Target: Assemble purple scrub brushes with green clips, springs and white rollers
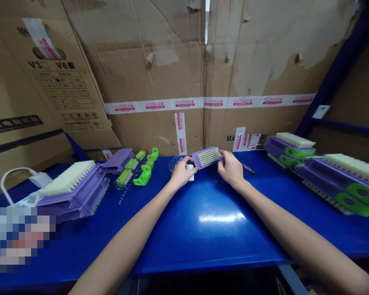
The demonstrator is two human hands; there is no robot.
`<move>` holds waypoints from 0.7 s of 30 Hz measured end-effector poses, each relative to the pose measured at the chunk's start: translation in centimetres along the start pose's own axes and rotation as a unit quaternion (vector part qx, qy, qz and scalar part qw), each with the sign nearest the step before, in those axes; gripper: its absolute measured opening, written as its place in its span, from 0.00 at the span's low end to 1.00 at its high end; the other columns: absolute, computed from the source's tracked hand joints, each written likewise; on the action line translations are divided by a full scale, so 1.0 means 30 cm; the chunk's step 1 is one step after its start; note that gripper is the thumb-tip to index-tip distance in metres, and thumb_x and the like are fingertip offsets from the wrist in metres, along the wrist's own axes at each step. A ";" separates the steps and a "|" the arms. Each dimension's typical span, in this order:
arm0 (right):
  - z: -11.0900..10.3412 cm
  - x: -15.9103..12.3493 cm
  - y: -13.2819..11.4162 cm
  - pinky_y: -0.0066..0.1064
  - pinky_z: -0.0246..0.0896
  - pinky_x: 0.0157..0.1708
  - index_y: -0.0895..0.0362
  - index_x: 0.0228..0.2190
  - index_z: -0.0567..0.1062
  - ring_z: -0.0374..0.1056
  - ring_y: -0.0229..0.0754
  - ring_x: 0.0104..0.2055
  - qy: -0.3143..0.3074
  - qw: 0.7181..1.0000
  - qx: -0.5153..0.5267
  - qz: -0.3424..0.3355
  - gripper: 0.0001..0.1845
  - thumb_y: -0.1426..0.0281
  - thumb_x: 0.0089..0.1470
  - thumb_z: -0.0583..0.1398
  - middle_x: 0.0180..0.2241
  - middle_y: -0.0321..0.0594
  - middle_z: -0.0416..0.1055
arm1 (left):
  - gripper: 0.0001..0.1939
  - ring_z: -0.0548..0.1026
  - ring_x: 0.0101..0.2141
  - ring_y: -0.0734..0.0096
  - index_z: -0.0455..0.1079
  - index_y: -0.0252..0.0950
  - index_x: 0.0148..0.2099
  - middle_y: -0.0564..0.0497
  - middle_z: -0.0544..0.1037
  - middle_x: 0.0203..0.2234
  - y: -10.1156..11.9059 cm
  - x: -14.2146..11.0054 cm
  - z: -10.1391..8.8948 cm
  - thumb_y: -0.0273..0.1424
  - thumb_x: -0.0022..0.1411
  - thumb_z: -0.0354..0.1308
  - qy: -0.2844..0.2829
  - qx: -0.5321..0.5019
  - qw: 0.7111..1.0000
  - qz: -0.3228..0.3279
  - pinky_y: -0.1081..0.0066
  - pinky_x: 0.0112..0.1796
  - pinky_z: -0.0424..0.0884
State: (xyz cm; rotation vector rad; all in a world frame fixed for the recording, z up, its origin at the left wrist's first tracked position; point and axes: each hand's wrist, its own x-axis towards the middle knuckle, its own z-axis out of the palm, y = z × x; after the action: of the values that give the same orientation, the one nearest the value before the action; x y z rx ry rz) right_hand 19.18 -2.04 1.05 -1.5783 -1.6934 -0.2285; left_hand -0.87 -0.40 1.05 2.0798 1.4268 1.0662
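Observation:
Between both hands, a purple plastic frame with rows of cream ridges, looking like a filter [208, 158], is held tilted just above the blue table. My left hand [181, 172] is closed on its left end, thumb at the lower edge. Fingers of my right hand [230, 167] pinch the right end. Right beside my left fingers is a small white piece [190, 173], partly covered by the hand. A clear plastic part [174, 163] lies behind my left hand. To the right of my right hand lies a dark, pen-like tool [248, 168].
Stacked purple units with cream pads stand at left [76, 190] and right [341, 180]. Green plastic parts [143, 175] and thin springs [122, 196] lie left of centre on the blue table [215, 237]. Cardboard [153, 73] walls the back. A white cable [6, 180] loops at far left.

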 end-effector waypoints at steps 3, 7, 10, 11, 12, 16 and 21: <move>0.008 0.010 0.019 0.43 0.63 0.46 0.61 0.49 0.67 0.63 0.53 0.48 0.070 0.997 0.021 0.001 0.22 0.70 0.52 0.50 0.44 0.51 0.67 | 0.13 0.74 0.30 0.67 0.68 0.41 0.43 0.54 0.77 0.28 0.022 -0.011 -0.007 0.35 0.54 0.58 -0.001 0.067 0.997 0.039 0.74 0.29 0.62; 0.040 0.017 0.049 0.47 0.57 0.53 0.61 0.51 0.66 0.60 0.54 0.53 0.061 0.995 0.077 -0.018 0.24 0.65 0.56 0.49 0.49 0.53 0.63 | 0.12 0.75 0.37 0.61 0.70 0.44 0.44 0.52 0.78 0.35 0.033 -0.022 -0.009 0.36 0.56 0.56 -0.008 0.143 0.987 0.077 0.72 0.33 0.64; 0.061 0.016 0.063 0.47 0.59 0.51 0.57 0.48 0.70 0.61 0.53 0.52 0.020 0.995 0.098 -0.018 0.21 0.62 0.57 0.50 0.49 0.50 0.64 | 0.11 0.76 0.37 0.60 0.70 0.44 0.43 0.51 0.79 0.36 0.030 -0.021 -0.011 0.37 0.57 0.56 -0.002 0.163 0.984 0.078 0.71 0.33 0.64; 0.065 0.016 0.065 0.46 0.60 0.51 0.57 0.47 0.70 0.62 0.53 0.51 0.015 0.995 0.097 -0.015 0.21 0.62 0.57 0.50 0.49 0.50 0.64 | 0.11 0.76 0.37 0.60 0.70 0.43 0.42 0.51 0.79 0.35 0.027 -0.019 -0.013 0.38 0.57 0.56 0.006 0.167 0.983 0.074 0.71 0.33 0.64; 0.067 0.017 0.067 0.47 0.61 0.50 0.57 0.47 0.71 0.62 0.53 0.51 0.013 0.995 0.096 -0.013 0.21 0.62 0.56 0.50 0.48 0.50 0.64 | 0.11 0.76 0.37 0.60 0.71 0.43 0.42 0.51 0.79 0.35 0.023 -0.017 -0.016 0.39 0.57 0.56 0.015 0.170 0.983 0.069 0.71 0.33 0.64; 0.067 0.020 0.070 0.47 0.61 0.50 0.56 0.47 0.70 0.63 0.53 0.51 0.010 0.995 0.098 -0.012 0.21 0.61 0.56 0.51 0.48 0.50 0.65 | 0.14 0.76 0.35 0.61 0.72 0.42 0.39 0.49 0.79 0.32 0.002 -0.003 -0.034 0.45 0.58 0.54 0.057 0.157 0.985 0.038 0.71 0.33 0.63; 0.062 0.022 0.068 0.48 0.60 0.51 0.57 0.48 0.70 0.62 0.53 0.51 -0.004 0.995 0.100 -0.008 0.21 0.61 0.56 0.50 0.48 0.51 0.64 | 0.15 0.75 0.29 0.65 0.72 0.39 0.36 0.50 0.77 0.25 -0.018 0.015 -0.039 0.44 0.59 0.52 0.098 0.071 0.993 0.003 0.72 0.30 0.63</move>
State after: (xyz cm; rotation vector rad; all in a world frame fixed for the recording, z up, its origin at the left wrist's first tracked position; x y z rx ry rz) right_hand 20.31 0.04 -0.55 -1.4196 -1.6802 -0.0570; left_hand -2.02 0.12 1.58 2.1250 1.6353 1.2335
